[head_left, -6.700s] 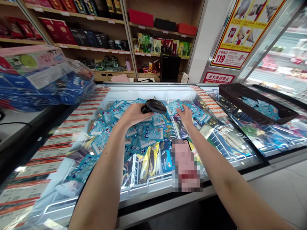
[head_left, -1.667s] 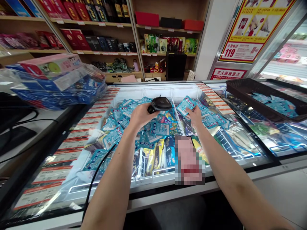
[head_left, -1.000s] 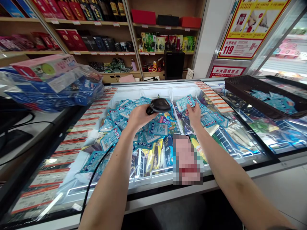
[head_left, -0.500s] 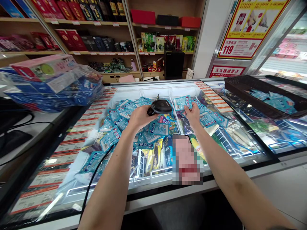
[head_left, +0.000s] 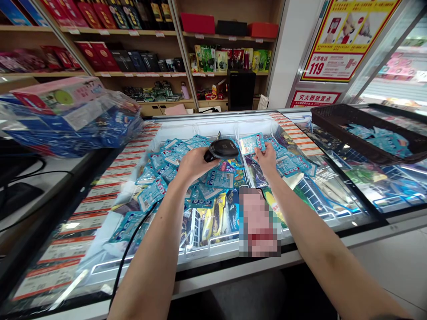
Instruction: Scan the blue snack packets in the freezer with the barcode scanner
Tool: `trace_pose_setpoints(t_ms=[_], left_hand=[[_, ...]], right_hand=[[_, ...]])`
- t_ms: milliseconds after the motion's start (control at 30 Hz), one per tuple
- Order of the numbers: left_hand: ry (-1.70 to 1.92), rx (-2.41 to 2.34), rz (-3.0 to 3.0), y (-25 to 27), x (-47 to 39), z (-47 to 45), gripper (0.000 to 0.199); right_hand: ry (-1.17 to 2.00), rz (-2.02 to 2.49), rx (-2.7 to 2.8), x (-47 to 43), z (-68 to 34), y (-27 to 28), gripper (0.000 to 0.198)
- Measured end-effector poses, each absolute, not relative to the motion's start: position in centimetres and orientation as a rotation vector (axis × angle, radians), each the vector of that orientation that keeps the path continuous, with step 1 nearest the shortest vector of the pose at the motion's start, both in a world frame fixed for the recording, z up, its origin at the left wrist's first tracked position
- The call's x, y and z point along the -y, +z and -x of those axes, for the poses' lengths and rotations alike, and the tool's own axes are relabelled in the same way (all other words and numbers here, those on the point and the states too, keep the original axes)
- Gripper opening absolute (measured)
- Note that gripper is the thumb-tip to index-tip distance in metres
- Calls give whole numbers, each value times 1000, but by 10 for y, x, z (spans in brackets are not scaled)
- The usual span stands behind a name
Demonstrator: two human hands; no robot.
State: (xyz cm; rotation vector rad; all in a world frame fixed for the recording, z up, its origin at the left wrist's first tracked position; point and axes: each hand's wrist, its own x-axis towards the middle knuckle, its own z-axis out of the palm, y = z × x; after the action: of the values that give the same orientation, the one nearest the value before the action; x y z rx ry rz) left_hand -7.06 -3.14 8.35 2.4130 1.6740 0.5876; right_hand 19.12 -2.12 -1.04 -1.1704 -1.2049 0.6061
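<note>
My left hand (head_left: pixel 194 163) is wrapped round the handle of a black barcode scanner (head_left: pixel 224 148), whose head points to the right. A blue packet (head_left: pixel 252 143) is pinched at its right edge by my right hand (head_left: pixel 266 159), just beyond the scanner's head. Both hands are over the chest freezer. Under and around them many similar blue packets (head_left: pixel 173 153) lie in a loose heap on the glass and baskets. Another group of blue packets (head_left: pixel 292 163) lies to the right of my right hand. A black cable (head_left: pixel 124 262) runs beneath my left forearm.
A pixelated phone-shaped item (head_left: pixel 259 222) lies at the freezer's front edge. A dark brown basket (head_left: pixel 347 131) with blue packets stands at the right. Wrapped blue boxes (head_left: pixel 73 122) are stacked at the left. Shelves (head_left: pixel 133 31) of goods line the back.
The blue packet in my right hand has tilted slightly and its face catches more light. Both hands keep their hold in nearly the same place. The view has shifted a little.
</note>
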Motion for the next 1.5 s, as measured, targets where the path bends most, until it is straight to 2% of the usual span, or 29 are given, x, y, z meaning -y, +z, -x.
trace_pose_setpoints(t_ms=[267,467,733,867,967,1167,1367,1500], left_hand=[[610,-1668,-2388,83,31,72,41],[628,-1657,-2360,85,32,75,44],[665,-1681,-2360,85,34,79,46],[690,-1681,-2367,85,34,80,45],[693,-1672,-2357,86,34,81,45],[701,-1723,-2324,86,34,81,48],[788,-1770,-2292,86,33,84,51],[811,-1800,-2272,87,32,89,51]], right_hand=[[421,1339,1166,20,-191,-14,51],[48,1613,1117,21,-202,-10,37],[-401,1834,1225,36,-198,3,45],[-322,1658,1639,37,-191,-1,25],[-272,1649,1697,32,-195,-11,17],[-264,1636,1607,31,-197,-12,21],[138,1291,2129,37,-180,2,29],[255,1217,2189,40,-168,7,36]])
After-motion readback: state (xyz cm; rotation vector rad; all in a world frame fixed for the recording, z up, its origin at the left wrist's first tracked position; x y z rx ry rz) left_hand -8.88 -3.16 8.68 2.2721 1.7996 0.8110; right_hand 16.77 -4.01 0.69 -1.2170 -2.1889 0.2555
